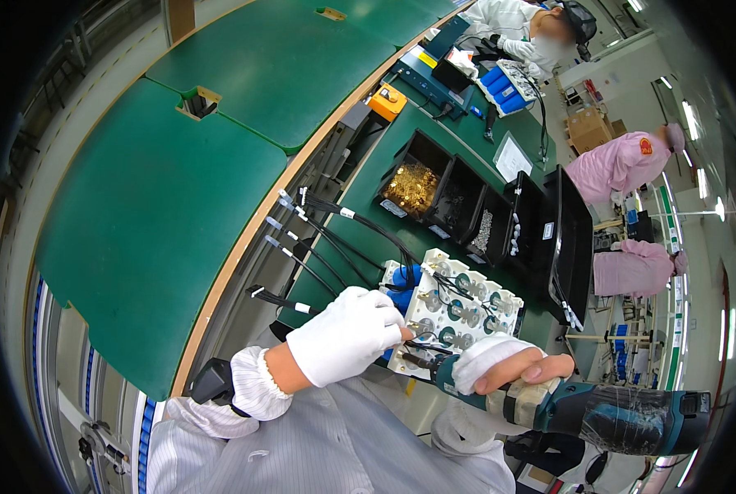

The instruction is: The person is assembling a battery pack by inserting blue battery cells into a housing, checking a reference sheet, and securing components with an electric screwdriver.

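My right hand, in a white glove with bare fingertips, is wrapped round a teal and black cordless screwdriver. The tool lies nearly level, its nose at the near edge of a battery pack. That pack has a white plastic frame, blue cylindrical cells, round metal terminals and thin black wires. At its near left corner my left hand is closed, thumb and fingers pinched by the terminals and wires. What the pinch holds is hidden. Black cables with white labels run from the pack leftward over the bench edge.
Behind the pack stand black bins, one with brass-coloured small parts, one with silver screws. A large black tray is at their right. A person works at another blue-celled pack across the bench. Two people in pink stand farther right.
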The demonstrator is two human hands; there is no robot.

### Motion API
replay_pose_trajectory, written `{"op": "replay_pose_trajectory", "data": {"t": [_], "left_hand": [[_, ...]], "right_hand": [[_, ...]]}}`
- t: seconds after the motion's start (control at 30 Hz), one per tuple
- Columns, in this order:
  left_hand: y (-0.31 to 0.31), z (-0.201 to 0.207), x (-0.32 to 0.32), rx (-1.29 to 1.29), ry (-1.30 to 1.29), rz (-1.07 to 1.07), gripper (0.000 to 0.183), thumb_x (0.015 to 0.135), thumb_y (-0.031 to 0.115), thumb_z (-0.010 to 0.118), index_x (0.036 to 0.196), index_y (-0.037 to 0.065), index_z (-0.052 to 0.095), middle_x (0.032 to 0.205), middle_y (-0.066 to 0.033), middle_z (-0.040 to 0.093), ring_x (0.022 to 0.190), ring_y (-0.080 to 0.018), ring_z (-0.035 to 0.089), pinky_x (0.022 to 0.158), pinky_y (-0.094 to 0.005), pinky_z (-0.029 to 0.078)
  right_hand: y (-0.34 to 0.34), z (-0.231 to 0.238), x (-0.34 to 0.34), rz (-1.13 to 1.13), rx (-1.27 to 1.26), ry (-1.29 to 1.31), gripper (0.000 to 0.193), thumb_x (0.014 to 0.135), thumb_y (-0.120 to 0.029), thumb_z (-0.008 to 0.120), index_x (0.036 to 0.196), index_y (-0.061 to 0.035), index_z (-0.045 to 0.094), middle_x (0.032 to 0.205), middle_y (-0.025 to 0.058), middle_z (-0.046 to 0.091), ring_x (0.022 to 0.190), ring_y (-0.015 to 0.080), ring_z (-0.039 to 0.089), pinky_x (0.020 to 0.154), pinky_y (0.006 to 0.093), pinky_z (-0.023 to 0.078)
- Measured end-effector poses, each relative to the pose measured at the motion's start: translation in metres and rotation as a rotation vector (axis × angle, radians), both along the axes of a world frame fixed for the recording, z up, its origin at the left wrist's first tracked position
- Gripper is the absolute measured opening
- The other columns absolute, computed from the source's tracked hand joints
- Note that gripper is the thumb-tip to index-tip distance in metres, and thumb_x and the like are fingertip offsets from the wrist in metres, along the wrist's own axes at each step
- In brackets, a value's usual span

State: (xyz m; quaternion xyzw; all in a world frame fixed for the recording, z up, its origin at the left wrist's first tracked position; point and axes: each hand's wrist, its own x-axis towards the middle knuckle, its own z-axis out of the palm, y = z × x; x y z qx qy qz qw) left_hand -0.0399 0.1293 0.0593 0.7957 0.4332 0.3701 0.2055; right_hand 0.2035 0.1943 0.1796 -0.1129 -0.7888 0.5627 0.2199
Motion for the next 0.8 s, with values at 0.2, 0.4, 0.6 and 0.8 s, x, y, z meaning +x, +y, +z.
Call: {"op": "replay_pose_trajectory", "data": {"t": [0.2,0.4,0.6,0.8], "left_hand": [[0.000,-0.003,0.003,-0.010,0.031,0.000,0.031,0.076,0.003,0.069,0.106,0.012,0.070,0.097,-0.0024,0.065,0.105,-0.0235,0.060,0.093,-0.0389,0.044],[0.000,0.002,0.007,-0.017,0.078,0.008,0.034,0.075,0.000,0.064,0.107,0.010,0.069,0.099,-0.0044,0.063,0.105,-0.0255,0.058,0.094,-0.0389,0.042],[0.004,0.010,0.013,-0.007,0.130,-0.001,0.041,0.073,-0.002,0.063,0.112,0.009,0.065,0.102,-0.0061,0.063,0.105,-0.0272,0.058,0.096,-0.0409,0.042],[0.011,0.030,0.018,-0.095,0.182,-0.104,0.044,0.072,-0.005,0.062,0.113,0.009,0.064,0.103,-0.0076,0.062,0.101,-0.0297,0.058,0.095,-0.0414,0.042]], "right_hand": [[-0.005,-0.014,-0.012,0.018,-0.107,0.121,0.022,0.097,-0.004,0.056,0.114,-0.0029,0.043,0.105,0.0285,0.068,0.100,0.0418,0.067,0.100,0.0512,0.046],[-0.019,0.010,0.000,-0.072,0.025,0.196,0.055,0.095,-0.043,0.062,0.126,-0.0048,0.038,0.102,0.0334,0.065,0.094,0.0464,0.066,0.089,0.0603,0.049],[-0.042,0.015,0.081,-0.952,0.377,0.676,0.077,0.092,-0.061,0.059,0.136,-0.0027,0.034,0.075,0.0138,0.052,0.058,0.0253,0.055,0.051,0.0394,0.047],[-0.056,-0.047,0.285,-1.660,0.148,-0.305,0.030,0.089,-0.012,0.074,0.109,-0.0070,0.052,0.068,0.0014,0.055,0.045,0.0129,0.053,0.043,0.0276,0.043]]}}
